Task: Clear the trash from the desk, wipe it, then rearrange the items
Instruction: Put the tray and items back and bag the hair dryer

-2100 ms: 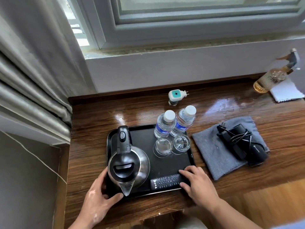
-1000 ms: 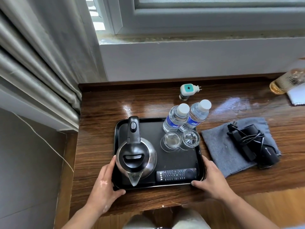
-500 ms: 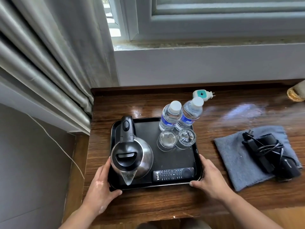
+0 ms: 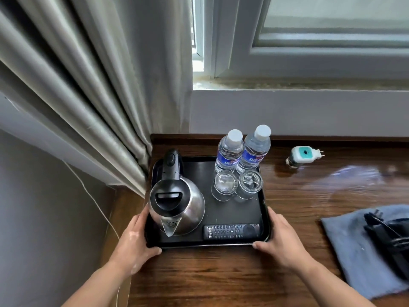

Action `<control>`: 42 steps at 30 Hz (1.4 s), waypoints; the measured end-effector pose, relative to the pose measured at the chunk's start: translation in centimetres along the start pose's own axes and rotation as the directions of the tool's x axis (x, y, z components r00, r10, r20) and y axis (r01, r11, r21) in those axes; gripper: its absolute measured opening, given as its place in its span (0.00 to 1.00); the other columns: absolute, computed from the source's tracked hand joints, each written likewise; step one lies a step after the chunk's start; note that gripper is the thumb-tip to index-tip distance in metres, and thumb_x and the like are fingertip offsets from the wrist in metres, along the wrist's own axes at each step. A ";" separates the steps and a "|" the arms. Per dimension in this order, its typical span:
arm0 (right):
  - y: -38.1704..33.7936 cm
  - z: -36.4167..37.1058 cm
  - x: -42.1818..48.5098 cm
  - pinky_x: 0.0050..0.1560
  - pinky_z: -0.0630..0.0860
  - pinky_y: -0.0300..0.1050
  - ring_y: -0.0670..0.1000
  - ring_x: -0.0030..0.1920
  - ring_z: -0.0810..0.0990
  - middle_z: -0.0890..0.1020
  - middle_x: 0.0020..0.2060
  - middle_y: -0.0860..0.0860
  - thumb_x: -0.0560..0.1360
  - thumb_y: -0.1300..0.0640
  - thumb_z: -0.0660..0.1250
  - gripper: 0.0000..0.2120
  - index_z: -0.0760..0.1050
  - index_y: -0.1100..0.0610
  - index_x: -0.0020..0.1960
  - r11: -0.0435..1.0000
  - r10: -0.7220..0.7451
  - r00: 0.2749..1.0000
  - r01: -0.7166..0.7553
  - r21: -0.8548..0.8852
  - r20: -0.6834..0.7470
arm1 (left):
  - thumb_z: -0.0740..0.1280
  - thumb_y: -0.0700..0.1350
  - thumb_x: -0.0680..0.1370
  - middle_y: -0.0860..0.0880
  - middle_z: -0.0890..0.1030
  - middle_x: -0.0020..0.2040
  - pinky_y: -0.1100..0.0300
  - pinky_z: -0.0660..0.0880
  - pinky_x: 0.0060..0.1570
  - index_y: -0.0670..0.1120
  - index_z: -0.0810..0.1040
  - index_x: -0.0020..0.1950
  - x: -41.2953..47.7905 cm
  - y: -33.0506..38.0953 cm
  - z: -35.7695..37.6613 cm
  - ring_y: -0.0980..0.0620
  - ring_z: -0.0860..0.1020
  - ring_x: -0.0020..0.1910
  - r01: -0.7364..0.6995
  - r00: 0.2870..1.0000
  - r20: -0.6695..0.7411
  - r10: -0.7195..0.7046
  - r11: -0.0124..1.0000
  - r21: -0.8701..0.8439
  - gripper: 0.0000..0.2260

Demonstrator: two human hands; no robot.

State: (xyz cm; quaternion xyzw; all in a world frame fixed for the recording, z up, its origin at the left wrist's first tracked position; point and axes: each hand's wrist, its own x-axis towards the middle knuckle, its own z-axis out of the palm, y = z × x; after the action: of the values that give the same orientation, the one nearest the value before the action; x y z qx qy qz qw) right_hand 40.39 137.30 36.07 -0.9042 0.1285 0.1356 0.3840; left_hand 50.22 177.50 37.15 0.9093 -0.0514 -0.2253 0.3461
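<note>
In the head view, you are gripping the black rectangular plastic tray (image 4: 208, 245) by its two near corners. Your left hand (image 4: 135, 242) is curling round the left corner, thumb along the front rim, and your right hand (image 4: 281, 238) is mirroring it. The tray is sitting at the left end of the brown wooden desk (image 4: 221, 273), just beside the grey pleated curtain (image 4: 88, 96). Its long axis is running across you, ahead of both sets of fingers. Any push is likely going straight toward the wall.

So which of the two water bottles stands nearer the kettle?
The water bottle behind the left-hand glass; its twin stands beyond it, nearer the right edge of the tray, farther from the kettle.
</note>
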 end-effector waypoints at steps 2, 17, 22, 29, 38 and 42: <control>-0.5 0.0 0.9 0.55 0.65 0.23 0.32 0.57 0.70 0.77 0.53 0.39 0.55 0.46 0.79 0.48 0.61 0.35 0.71 1.000 -0.003 1.000 0.003 0.009 -0.012 | 0.85 0.45 0.58 0.59 0.71 0.60 0.51 0.78 0.60 0.59 0.52 0.80 1.0 -0.1 -0.5 0.52 0.76 0.58 -0.003 1.000 -0.007 0.003 1.000 0.001 0.59; -1.6 0.6 3.8 0.61 0.69 0.35 0.38 0.56 0.73 0.75 0.53 0.40 0.57 0.47 0.82 0.51 0.61 0.37 0.74 0.998 0.026 0.997 -0.022 0.052 -0.079 | 0.83 0.45 0.57 0.52 0.71 0.68 0.49 0.73 0.68 0.64 0.52 0.79 5.6 -0.5 -2.5 0.50 0.73 0.67 0.016 1.000 0.017 -0.016 0.999 -0.039 0.59; -1.5 0.5 4.0 0.59 0.66 0.31 0.38 0.56 0.72 0.74 0.54 0.40 0.58 0.49 0.82 0.52 0.60 0.39 0.75 0.998 0.038 0.997 -0.035 0.054 -0.062 | 0.83 0.45 0.57 0.52 0.72 0.67 0.47 0.74 0.67 0.64 0.51 0.79 5.5 -0.7 -2.4 0.48 0.74 0.66 0.022 1.000 0.014 -0.021 1.000 -0.022 0.59; -1.2 0.5 4.4 0.64 0.66 0.33 0.40 0.59 0.71 0.73 0.58 0.43 0.58 0.48 0.83 0.57 0.58 0.47 0.80 0.996 0.079 0.997 -0.078 0.032 -0.009 | 0.84 0.46 0.58 0.52 0.74 0.68 0.48 0.75 0.66 0.67 0.49 0.78 5.3 -0.2 -2.5 0.49 0.76 0.66 0.033 0.999 -0.002 -0.033 0.999 0.006 0.60; -2.8 -0.6 3.9 0.67 0.67 0.38 0.49 0.60 0.75 0.71 0.58 0.48 0.62 0.50 0.83 0.53 0.58 0.50 0.79 0.988 0.130 0.991 -0.127 -0.089 0.032 | 0.83 0.40 0.62 0.50 0.81 0.62 0.56 0.76 0.65 0.49 0.65 0.77 3.8 1.0 -2.0 0.52 0.81 0.59 0.120 0.991 -0.058 -0.120 0.993 -0.007 0.47; -3.7 -1.8 2.5 0.61 0.72 0.38 0.49 0.51 0.79 0.74 0.57 0.49 0.66 0.52 0.80 0.45 0.61 0.49 0.78 0.979 0.139 0.988 -0.127 -0.157 0.070 | 0.79 0.40 0.69 0.48 0.84 0.56 0.75 0.70 0.48 0.45 0.73 0.71 1.9 2.6 -1.0 0.54 0.81 0.50 0.188 0.971 -0.157 -0.181 0.982 0.030 0.32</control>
State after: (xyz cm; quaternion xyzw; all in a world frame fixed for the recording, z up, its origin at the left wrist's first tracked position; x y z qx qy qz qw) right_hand 44.25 138.15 38.79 -0.9140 0.1624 0.2066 0.3090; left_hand 52.48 175.68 38.78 0.9323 0.0552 -0.1845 0.3062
